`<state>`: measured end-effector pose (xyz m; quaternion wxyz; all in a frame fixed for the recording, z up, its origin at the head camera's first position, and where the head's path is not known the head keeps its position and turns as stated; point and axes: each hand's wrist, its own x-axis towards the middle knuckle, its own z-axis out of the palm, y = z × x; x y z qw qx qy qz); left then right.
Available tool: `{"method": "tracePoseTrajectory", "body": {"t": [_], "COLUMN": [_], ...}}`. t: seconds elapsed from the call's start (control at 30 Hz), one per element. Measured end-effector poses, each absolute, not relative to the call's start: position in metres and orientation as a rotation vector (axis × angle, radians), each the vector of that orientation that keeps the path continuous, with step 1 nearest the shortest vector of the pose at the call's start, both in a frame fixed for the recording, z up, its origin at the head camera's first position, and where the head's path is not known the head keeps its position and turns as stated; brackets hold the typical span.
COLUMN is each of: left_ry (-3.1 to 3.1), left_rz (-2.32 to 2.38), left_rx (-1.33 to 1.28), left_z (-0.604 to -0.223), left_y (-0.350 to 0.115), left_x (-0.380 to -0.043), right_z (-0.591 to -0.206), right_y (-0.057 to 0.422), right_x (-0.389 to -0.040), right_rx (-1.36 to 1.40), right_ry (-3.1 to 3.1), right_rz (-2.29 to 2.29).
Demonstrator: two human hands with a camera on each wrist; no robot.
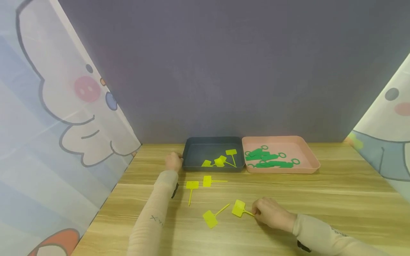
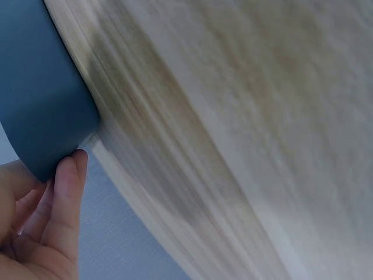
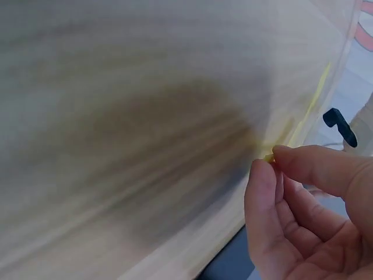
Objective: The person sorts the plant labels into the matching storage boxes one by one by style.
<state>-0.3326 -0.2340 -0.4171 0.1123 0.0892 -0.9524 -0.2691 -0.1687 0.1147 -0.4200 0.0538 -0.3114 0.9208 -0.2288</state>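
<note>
My left hand (image 1: 174, 161) grips the left side of the dark blue-grey tray (image 1: 214, 140). In the left wrist view, its fingertips (image 2: 67, 175) curl against the tray wall (image 2: 49, 93). My right hand (image 1: 270, 212) pinches the stem end of a yellow plant label (image 1: 238, 208) between thumb and forefinger, over the wooden table. In the right wrist view, the stem tip (image 3: 268, 158) shows between the fingertips. To its left lies another yellow label (image 1: 210, 219), stem pointing up right. Two more labels, one stem-down (image 1: 192, 185) and one sideways (image 1: 207, 181), lie before the dark tray.
Several yellow labels (image 1: 219, 161) lie inside the dark tray. A pink tray (image 1: 302, 151) touches its right side, holding several green ring-ended tags (image 1: 277, 164). Behind both stands a grey panel (image 1: 224, 71). Cartoon-printed curtains (image 1: 57, 89) hang at the sides.
</note>
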Motion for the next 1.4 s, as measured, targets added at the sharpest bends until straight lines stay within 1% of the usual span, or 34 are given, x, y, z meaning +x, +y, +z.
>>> {"method": "tracePoseTrajectory", "body": {"t": [0.27, 0.4, 0.57, 0.73, 1.03, 1.17, 1.2, 1.4], "left_ry": [-2.77, -2.774, -2.774, -2.773, -2.767, -2.778, -2.753, -2.749], "left_rz": [-0.725, -0.742, -0.773, -0.781, -0.776, -0.808, -0.802, -0.802], "left_rx": [0.229, 0.226, 0.248, 0.252, 0.242, 0.271, 0.244, 0.262], "left_z": [-0.412, -0.414, -0.417, -0.416, -0.416, -0.418, -0.425, -0.423], "left_y": [-0.231, -0.231, -0.23, -0.23, -0.23, -0.231, -0.235, -0.235], "left_x": [-0.324, -0.325, -0.326, -0.327, -0.327, -0.331, -0.337, -0.338], "right_z": [-0.409, -0.404, -0.396, -0.389, -0.382, -0.38, -0.38, -0.375], "right_y": [0.113, 0.112, 0.109, 0.105, 0.1, 0.097, 0.096, 0.091], "right_x": [-0.177, -0.182, -0.191, -0.203, -0.216, -0.22, -0.222, -0.234], "right_rx": [-0.893, -0.858, -0.902, -0.869, -0.861, -0.873, -0.879, -0.857], "right_ry": [2.839, 2.86, 2.926, 2.989, 2.967, 2.984, 2.998, 3.01], "right_rz": [-0.723, -0.737, -0.745, -0.753, -0.787, -0.794, -0.78, -0.711]}}
